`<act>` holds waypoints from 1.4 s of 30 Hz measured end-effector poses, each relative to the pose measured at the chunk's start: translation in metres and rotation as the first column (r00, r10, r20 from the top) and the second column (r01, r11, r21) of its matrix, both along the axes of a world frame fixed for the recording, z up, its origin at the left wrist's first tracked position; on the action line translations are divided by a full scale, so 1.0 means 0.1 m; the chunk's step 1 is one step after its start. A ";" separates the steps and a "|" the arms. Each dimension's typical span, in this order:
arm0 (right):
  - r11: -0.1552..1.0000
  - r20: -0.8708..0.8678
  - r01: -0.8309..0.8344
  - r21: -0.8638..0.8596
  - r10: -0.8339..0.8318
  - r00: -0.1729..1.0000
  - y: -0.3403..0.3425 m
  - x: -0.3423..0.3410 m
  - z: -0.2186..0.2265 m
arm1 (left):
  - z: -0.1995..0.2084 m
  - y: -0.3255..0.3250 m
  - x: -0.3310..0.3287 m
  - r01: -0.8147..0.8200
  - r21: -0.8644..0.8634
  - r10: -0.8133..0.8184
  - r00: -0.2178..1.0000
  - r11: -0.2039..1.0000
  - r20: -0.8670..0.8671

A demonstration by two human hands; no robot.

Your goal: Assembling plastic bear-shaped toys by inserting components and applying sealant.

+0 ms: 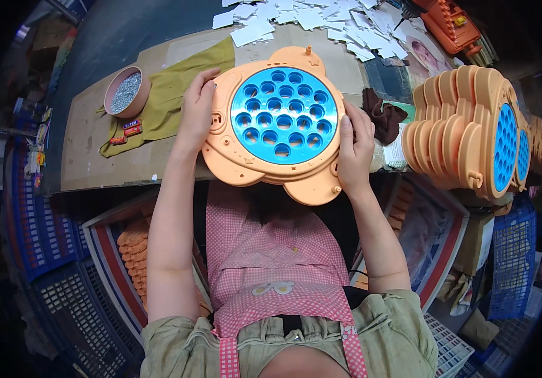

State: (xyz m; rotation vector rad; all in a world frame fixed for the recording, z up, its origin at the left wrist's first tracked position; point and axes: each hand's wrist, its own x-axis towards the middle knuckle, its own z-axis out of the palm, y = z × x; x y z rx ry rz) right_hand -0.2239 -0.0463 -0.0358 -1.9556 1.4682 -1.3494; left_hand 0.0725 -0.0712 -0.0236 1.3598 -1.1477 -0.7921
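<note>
Both hands hold an orange plastic toy housing (245, 170) at the near edge of the table, its face tilted up toward me. Set in its middle is a round blue disc (274, 104) full of holes. My left hand (199, 107) grips the left rim, the thumb on the front edge. On the opposite rim, my right hand (356, 142) is closed round the side, its thumb pointing up along the edge. The fingers behind the housing are partly hidden.
An olive cloth (176, 94) lies on cardboard (88, 157) at left, with a pink bowl (143, 94) of small metal pieces and several red batteries (133, 130). White cards (312, 19) are scattered behind. Stacked orange housings (453, 138) stand at right beside a dark brown cloth (381, 116).
</note>
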 end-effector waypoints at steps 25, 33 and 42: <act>1.000 0.029 0.019 -0.019 -0.019 0.999 -0.02 -0.03 -0.07 | 0.16 2.04 -0.61 0.400 0.395 -0.560 0.524 0.827 0.642; 1.000 0.041 0.008 -0.003 -0.008 0.999 -0.01 0.00 -0.01 | 0.49 1.63 -0.65 0.043 -0.252 0.222 0.342 0.967 0.913; 0.996 -0.051 0.079 0.031 -0.077 0.996 -0.02 -0.02 -0.04 | 0.34 1.24 -0.30 -0.056 -0.403 0.342 0.642 0.913 0.686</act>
